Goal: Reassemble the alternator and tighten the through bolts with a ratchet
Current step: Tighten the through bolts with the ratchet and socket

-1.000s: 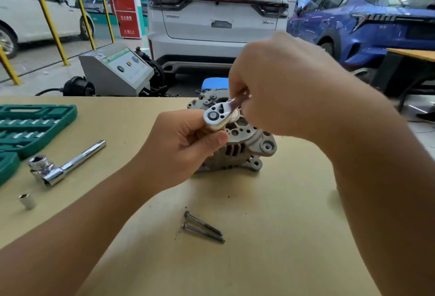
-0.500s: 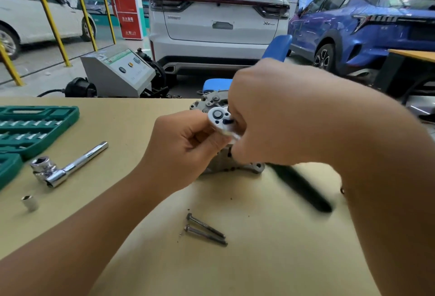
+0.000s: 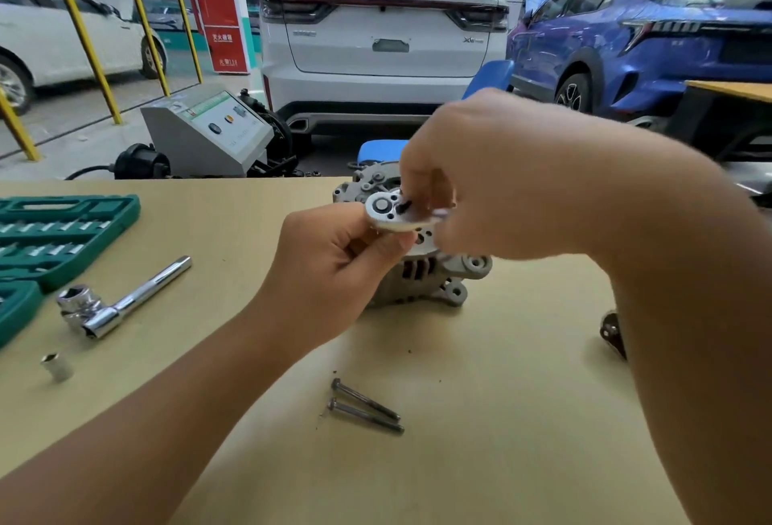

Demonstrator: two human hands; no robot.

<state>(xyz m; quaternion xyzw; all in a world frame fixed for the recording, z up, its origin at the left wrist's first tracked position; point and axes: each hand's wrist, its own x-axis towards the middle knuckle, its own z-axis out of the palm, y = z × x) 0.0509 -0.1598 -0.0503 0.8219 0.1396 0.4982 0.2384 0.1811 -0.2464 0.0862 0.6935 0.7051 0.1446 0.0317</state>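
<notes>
Grey cast-metal alternator [image 3: 434, 278] standing on the tan desk [image 3: 480, 420]. Left hand [image 3: 330, 273] fingers grasp the round chrome ratchet head [image 3: 388, 211] above it; right hand [image 3: 493, 186] fingers clench the handle. Two dark through bolts [image 3: 365, 406] lie nearer, well apart.

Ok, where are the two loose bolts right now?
The loose bolts lie side by side on the table, in front of the alternator, between the two forearms.
</notes>
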